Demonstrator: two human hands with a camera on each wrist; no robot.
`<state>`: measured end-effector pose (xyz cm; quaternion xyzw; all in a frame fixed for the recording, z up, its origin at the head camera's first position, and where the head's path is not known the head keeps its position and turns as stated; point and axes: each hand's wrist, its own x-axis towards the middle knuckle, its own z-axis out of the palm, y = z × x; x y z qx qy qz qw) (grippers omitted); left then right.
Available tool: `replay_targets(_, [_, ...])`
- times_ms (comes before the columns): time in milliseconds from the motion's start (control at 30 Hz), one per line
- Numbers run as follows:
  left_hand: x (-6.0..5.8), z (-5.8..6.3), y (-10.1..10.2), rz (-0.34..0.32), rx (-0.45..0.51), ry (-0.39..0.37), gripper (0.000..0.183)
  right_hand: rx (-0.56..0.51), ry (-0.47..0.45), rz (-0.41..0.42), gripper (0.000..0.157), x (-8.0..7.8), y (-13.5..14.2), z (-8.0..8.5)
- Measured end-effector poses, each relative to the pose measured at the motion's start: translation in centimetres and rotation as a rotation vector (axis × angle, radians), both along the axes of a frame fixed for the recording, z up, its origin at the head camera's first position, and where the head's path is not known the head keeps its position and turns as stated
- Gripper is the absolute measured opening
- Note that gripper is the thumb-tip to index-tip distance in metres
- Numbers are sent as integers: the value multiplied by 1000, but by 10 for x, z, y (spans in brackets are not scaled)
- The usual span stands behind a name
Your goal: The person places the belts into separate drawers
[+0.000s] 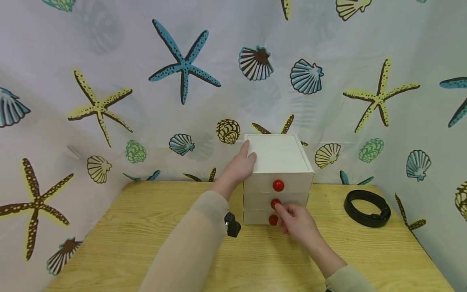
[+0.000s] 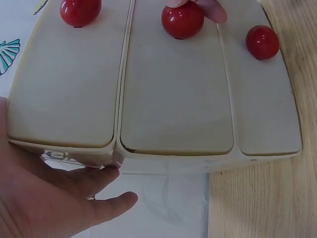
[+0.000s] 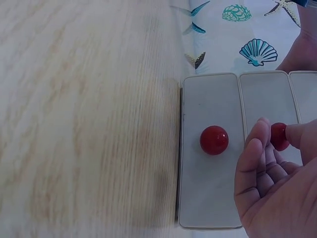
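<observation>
A white box of three stacked drawers (image 1: 279, 152) stands on the table, each drawer front bearing a round red knob. My right hand (image 1: 297, 221) pinches the middle drawer's knob (image 3: 279, 136) between thumb and fingers. Below it, the bottom knob (image 3: 214, 140) is free of the hand. The top knob (image 1: 278, 185) is untouched. My left hand (image 1: 240, 164) rests against the box's left side near its top edge, fingers extended. In the left wrist view that hand (image 2: 54, 198) lies along the side of the box, and all the drawer fronts look closed.
A coiled black belt (image 1: 366, 209) lies on the wooden table (image 1: 164, 227) to the right of the drawers. Behind the table hangs a white cloth (image 1: 219, 101) printed with starfish and shells, which also lines both sides.
</observation>
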<state>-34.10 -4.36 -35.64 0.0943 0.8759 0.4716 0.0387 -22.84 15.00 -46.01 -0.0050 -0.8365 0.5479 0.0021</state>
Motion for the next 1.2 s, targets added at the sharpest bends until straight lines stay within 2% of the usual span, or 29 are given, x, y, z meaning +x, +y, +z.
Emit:
replay_targets(533, [1,0,1,10,21,-6,67,-22,0,6,43,10,6,-2])
replay_targets(1200, [1,-1,1,20,6,9,69,-51,-88,-5,43,8,10,-15])
